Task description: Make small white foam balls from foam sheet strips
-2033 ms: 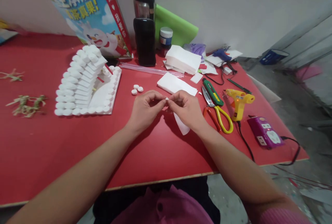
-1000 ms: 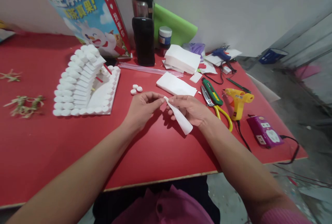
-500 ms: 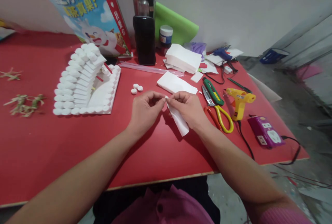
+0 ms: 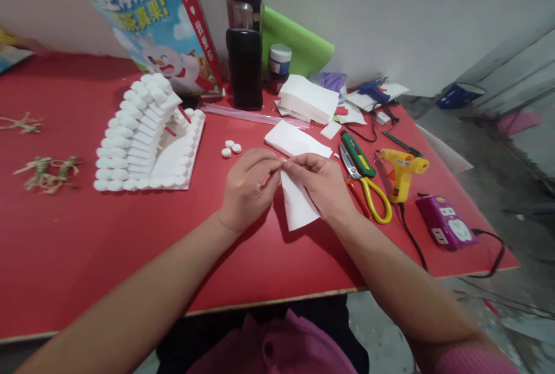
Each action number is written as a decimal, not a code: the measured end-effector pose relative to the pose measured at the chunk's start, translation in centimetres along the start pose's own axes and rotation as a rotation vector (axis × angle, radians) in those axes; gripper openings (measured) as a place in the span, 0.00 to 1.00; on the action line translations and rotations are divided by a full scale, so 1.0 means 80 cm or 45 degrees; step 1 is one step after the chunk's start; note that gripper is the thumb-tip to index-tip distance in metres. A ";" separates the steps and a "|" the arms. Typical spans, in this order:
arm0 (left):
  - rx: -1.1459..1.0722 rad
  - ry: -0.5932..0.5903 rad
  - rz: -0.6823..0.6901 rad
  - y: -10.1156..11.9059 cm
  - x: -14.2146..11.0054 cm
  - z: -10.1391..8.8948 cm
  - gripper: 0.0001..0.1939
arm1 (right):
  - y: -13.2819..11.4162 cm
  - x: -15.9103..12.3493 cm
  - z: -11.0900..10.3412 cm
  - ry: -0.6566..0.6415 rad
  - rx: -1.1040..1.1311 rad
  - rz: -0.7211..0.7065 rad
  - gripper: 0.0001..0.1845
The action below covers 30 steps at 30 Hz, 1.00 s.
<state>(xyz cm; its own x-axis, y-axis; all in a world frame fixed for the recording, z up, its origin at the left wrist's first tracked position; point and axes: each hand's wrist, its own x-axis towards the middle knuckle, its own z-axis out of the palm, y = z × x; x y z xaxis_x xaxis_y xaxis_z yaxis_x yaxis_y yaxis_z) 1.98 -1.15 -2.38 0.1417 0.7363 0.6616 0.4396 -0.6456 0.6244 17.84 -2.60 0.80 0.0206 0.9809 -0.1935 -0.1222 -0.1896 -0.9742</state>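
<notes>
A strip of white paper [image 4: 298, 203] hangs from the fingertips of both hands, over the red table. My left hand [image 4: 251, 189] pinches its top end, the fingers curled in. Touching it, my right hand [image 4: 318, 183] also pinches the top end between thumb and fingers. The very tip of the paper is hidden by the fingers. Just behind my left hand lie several small white rolled discs [image 4: 231, 148]. Beyond my right hand rests a folded white paper stack [image 4: 297, 141]. At the left stands a white model with steps [image 4: 141, 143], edged with similar white discs.
Right of my hands lie scissors [image 4: 367, 192], a green utility knife [image 4: 358, 154], a yellow glue gun [image 4: 401, 171] and a purple power socket [image 4: 446, 222]. A phone [image 4: 245, 70], a small jar [image 4: 280, 60] and a printed bag [image 4: 147, 21] stand behind. Straw figures [image 4: 47, 173] lie far left.
The white paper has turned and shows a wider face below my fingers. My left hand's fingers have curled further over its top end. The view has shifted slightly.
</notes>
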 end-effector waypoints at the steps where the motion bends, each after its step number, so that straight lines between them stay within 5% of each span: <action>1: -0.022 -0.012 0.006 0.001 0.000 0.000 0.07 | 0.000 0.001 -0.002 0.012 -0.013 -0.005 0.19; 5: -0.206 -0.018 -0.080 0.007 0.004 -0.002 0.06 | -0.002 0.004 -0.010 0.032 -0.114 -0.094 0.14; 13: -0.684 -0.085 -0.610 0.009 0.011 -0.005 0.02 | -0.006 0.001 -0.020 -0.080 -0.477 -0.472 0.07; 22: -0.662 -0.123 -0.559 0.013 0.015 -0.012 0.04 | -0.002 -0.002 -0.021 -0.100 -0.666 -0.666 0.08; 27: -0.538 -0.216 -0.571 0.009 0.018 -0.013 0.03 | 0.001 0.007 -0.024 -0.125 -0.720 -0.579 0.09; 30: -0.524 -0.164 -0.624 0.005 0.020 -0.013 0.02 | -0.002 0.015 -0.032 -0.186 -0.396 -0.326 0.12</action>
<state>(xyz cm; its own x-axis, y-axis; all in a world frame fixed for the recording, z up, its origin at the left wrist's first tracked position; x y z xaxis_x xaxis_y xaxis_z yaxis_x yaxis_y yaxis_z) 1.46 -0.45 -0.68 0.1276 0.9670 0.2205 0.1086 -0.2346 0.9660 20.42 -1.50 0.46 -0.1322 0.9897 0.0556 0.1741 0.0784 -0.9816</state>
